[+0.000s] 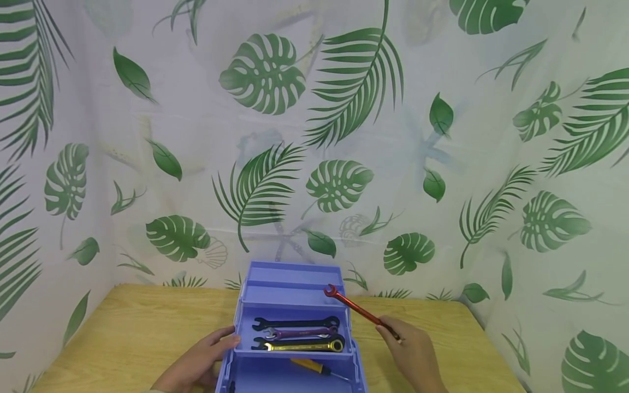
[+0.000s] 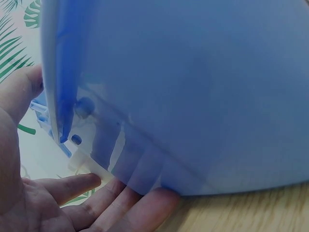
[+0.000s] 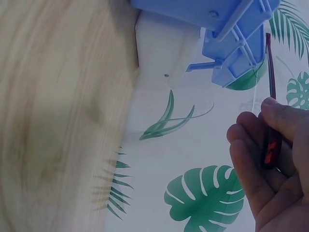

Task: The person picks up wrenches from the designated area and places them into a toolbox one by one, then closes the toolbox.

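A red open-ended wrench is gripped near its lower end by my right hand, raised at the right of the blue toolbox. In the right wrist view, thumb and fingers close round the red wrench, its far end up by the box's hinge arms. My left hand rests at the toolbox's left side, thumb at the tray's edge. Its fingers lie against the outer wall in the left wrist view. In the raised tray lie a black wrench, a purple wrench and a gold wrench.
A screwdriver with a yellow handle lies in the toolbox's lower compartment. The lid stands folded back behind the tray. Beneath is a wooden table, with a leaf-patterned cloth hanging behind.
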Tool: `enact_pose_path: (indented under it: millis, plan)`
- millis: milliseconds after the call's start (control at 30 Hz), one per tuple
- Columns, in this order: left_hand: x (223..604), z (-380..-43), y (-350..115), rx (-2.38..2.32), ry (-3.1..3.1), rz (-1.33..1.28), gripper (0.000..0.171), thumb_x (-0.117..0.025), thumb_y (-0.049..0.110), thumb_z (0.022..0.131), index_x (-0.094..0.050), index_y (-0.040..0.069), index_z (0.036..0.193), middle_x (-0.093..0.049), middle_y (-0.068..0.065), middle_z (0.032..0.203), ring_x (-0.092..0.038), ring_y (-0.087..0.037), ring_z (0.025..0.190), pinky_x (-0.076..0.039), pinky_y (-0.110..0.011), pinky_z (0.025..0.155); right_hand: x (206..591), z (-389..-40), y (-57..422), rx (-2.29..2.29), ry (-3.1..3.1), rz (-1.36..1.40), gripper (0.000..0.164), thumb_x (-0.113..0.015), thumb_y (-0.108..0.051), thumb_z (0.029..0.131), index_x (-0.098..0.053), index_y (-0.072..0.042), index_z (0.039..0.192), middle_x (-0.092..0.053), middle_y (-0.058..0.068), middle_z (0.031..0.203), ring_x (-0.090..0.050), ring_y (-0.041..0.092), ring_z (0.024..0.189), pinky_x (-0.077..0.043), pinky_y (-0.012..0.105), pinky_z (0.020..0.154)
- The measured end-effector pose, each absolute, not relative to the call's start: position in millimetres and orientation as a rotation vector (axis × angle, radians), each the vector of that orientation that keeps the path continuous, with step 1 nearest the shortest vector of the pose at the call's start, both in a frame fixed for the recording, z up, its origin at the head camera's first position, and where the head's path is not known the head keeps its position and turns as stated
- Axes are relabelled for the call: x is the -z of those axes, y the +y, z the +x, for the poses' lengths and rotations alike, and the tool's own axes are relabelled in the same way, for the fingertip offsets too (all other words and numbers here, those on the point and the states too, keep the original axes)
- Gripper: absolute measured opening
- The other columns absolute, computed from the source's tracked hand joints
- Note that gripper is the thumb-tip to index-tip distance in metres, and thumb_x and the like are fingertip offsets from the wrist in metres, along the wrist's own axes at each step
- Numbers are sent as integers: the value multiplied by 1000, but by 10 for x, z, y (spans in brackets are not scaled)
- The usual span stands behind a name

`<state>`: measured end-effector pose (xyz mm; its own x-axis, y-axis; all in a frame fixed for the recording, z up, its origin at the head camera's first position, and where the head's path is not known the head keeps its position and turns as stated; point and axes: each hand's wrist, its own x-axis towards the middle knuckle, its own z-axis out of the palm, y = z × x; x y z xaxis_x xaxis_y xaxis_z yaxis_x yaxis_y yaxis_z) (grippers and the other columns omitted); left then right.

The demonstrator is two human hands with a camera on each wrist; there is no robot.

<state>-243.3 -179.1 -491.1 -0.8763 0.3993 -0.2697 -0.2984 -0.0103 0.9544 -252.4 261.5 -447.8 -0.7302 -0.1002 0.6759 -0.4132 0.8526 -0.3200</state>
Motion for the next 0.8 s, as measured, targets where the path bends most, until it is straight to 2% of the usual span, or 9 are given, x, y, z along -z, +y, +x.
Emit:
enact_pose_path:
  millis: [500,800]
  plan:
    - [4919,-2438,-1792,-1914,1819,62,90,-53,52,104,-14,-8,160,-60,-31,135,-73,-41,99,-62,-59,76,4487,-2517,2578,-567,-2332,497,19,-90,-7,78,-81,-15,94,-77,-7,82,-68,0,71,-54,16,56]
    - [4925,-2439,-1789,-1929,1821,75,90,-53,51,105,-15,-8,160,-61,-30,135,-72,-40,101,-62,-60,76,4513,-2509,2578,-549,-2288,608,22,-90,-8,78,-80,-18,95,-76,-11,85,-64,-4,74,-49,14,57]
